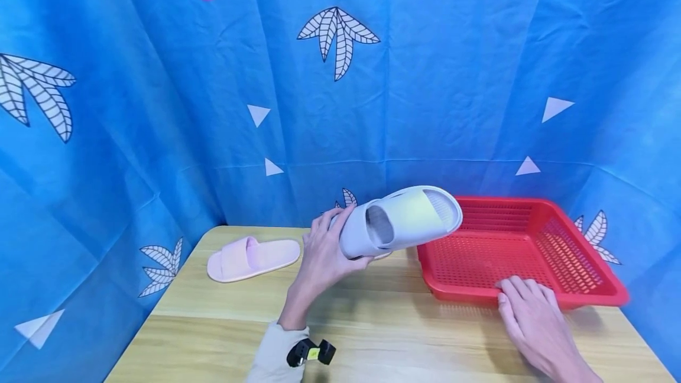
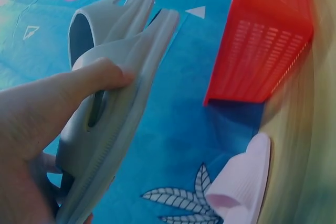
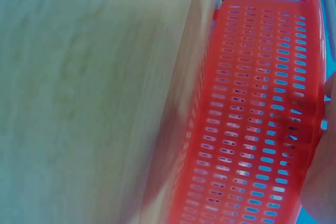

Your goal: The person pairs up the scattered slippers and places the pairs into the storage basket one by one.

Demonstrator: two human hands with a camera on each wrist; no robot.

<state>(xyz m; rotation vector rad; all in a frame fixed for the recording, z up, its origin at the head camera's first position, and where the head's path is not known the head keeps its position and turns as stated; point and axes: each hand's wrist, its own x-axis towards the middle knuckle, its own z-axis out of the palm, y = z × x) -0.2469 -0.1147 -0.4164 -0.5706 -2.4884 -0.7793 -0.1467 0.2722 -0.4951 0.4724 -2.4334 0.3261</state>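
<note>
My left hand [image 1: 323,253] grips a pair of light grey slippers [image 1: 415,220] held together above the table, toes pointing right toward the basket. In the left wrist view the two grey slippers [image 2: 118,108] lie against each other, with the thumb pressed on the nearer one's side. My right hand [image 1: 537,321] holds the near rim of a red plastic basket [image 1: 492,259], fingers bent over the edge. The right wrist view catches only part of that hand, beside the slotted basket wall [image 3: 247,114]. No items show inside the visible part of the basket.
A pink slipper [image 1: 255,257] lies on the wooden table [image 1: 213,330] left of my left hand. Part of another light slipper [image 1: 383,255] peeks out below the held pair. Behind the table hangs a blue patterned curtain [image 1: 425,93]. The left wrist wears a black strap [image 1: 303,352].
</note>
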